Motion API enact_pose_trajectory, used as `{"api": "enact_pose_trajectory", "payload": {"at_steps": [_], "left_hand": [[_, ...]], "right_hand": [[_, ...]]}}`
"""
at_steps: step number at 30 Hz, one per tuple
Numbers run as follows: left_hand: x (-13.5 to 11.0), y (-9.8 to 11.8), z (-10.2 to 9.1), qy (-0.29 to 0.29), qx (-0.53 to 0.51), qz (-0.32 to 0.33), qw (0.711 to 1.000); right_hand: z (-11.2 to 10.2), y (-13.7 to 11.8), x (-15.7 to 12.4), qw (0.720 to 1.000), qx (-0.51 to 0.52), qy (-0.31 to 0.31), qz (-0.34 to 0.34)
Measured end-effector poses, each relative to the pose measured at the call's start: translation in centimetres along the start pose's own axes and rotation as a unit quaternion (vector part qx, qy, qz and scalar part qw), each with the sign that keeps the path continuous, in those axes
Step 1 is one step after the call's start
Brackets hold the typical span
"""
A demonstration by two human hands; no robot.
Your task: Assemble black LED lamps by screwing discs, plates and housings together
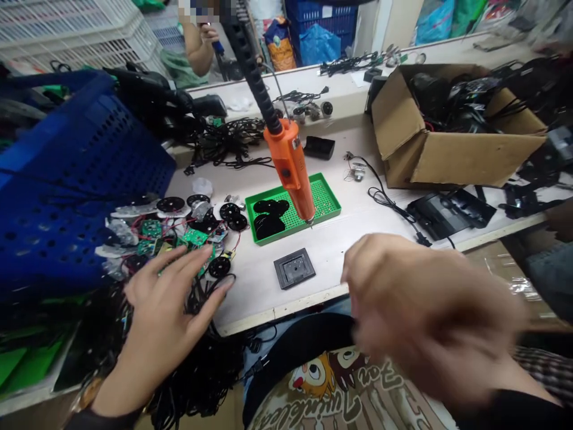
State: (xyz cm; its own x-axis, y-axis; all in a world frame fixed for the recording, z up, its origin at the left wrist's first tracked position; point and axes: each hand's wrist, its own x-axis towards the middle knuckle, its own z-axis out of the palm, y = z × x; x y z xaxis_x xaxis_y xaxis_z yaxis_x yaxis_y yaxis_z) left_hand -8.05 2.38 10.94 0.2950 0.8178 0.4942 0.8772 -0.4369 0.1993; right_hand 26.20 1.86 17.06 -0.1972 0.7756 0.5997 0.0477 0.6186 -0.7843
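Hovering at the heap of wired parts (pixel 192 237), the person's left hand (pixel 172 304) has its fingers and thumb spread well apart, with nothing gripped that I can see. Whether the fingertips touch the heap, I can't tell from where I stand. The right hand (pixel 416 298) is curled over the near right side of the table (pixel 244 304), too blurred to say whether it is clamped on anything.

Between the two hands, a small black plate (pixel 294 269) lies by itself near the table's front edge, just in front of the green tray (pixel 280 236). Black discs (pixel 270 222) fill the tray's left end. The orange screwdriver (pixel 293 170) hangs tip down over the tray, held by neither hand.

I'd judge this a moment of reaching, not of driving screws. Lifting a part from that heap would call for a light pinch and some care, since the red wires (pixel 237 242) look tangled and could drag neighbours along. Working on the plate would call for a steadying hand on it first.
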Motion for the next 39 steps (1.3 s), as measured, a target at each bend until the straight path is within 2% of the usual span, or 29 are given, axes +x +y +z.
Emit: {"api": "enact_pose_trajectory", "payload": {"at_steps": [1,2,3,4,5,6,8,11,14,18,21,24,25,26,28,30,33,36,37,39], "left_hand": [[-0.7,0.2,0.1,-0.003,-0.009,-0.011,1.000],[-1.5,0.5,0.3,-0.008,-0.020,-0.017,1.000],[-2.3,0.7,0.6,-0.009,-0.035,-0.019,0.999],[-3.1,1.1,0.9,-0.009,-0.054,-0.017,0.998],[-3.8,1.4,1.4,-0.011,-0.073,-0.014,0.997],[-4.3,1.9,1.8,-0.012,-0.094,-0.013,0.995],[-5.0,3.3,2.8,-0.015,-0.137,-0.021,0.990],[-5.3,5.7,4.1,-0.026,-0.197,-0.045,0.979],[-5.3,7.8,4.9,-0.027,-0.242,-0.074,0.967],[-5.7,8.7,5.5,-0.018,-0.305,-0.135,0.942],[-5.6,8.6,6.3,-0.049,-0.370,-0.193,0.908],[-4.7,9.0,7.7,-0.093,-0.450,-0.225,0.859],[-4.3,9.4,8.3,-0.101,-0.477,-0.220,0.845],[-3.9,9.8,8.9,-0.107,-0.503,-0.211,0.831],[-3.4,10.6,10.0,-0.105,-0.547,-0.188,0.809],[-3.2,11.3,10.9,-0.095,-0.584,-0.184,0.785],[-3.4,11.6,11.4,-0.087,-0.656,-0.207,0.721],[-3.4,11.2,11.2,-0.085,-0.720,-0.248,0.643],[-3.4,10.9,11.1,-0.080,-0.728,-0.268,0.626],[-3.3,10.3,10.9,-0.068,-0.726,-0.303,0.613]], "right_hand": [[-0.1,2.0,0.6,0.999,-0.001,-0.041,-0.026],[-0.6,4.4,1.4,0.997,-0.073,-0.023,0.011],[-1.3,7.1,2.3,0.982,-0.171,-0.019,0.071],[-2.3,9.8,3.4,0.944,-0.284,-0.020,0.168],[-3.4,12.6,4.5,0.889,-0.371,-0.018,0.269],[-4.5,15.2,5.7,0.863,-0.400,-0.006,0.307],[-6.3,19.8,7.9,0.836,-0.424,0.011,0.348],[-7.2,24.2,10.1,0.826,-0.415,0.028,0.381],[-7.0,26.0,11.0,0.834,-0.389,0.057,0.388],[-6.5,25.1,10.1,0.856,-0.356,0.106,0.360],[-4.7,22.5,7.1,0.881,-0.327,0.120,0.321],[-0.5,18.7,2.1,0.916,-0.273,0.108,0.273],[1.3,17.4,0.2,0.942,-0.202,0.115,0.242],[3.0,16.0,-1.7,0.957,-0.140,0.109,0.230],[6.2,13.6,-5.0,0.962,-0.066,0.091,0.250],[8.2,11.7,-7.4,0.962,-0.006,0.057,0.266],[8.9,9.9,-9.1,0.963,0.050,0.010,0.263],[7.8,8.8,-9.0,0.965,0.033,-0.064,0.252],[7.4,8.6,-8.8,0.966,0.017,-0.088,0.244],[6.7,8.3,-8.3,0.968,-0.023,-0.114,0.221]]}}
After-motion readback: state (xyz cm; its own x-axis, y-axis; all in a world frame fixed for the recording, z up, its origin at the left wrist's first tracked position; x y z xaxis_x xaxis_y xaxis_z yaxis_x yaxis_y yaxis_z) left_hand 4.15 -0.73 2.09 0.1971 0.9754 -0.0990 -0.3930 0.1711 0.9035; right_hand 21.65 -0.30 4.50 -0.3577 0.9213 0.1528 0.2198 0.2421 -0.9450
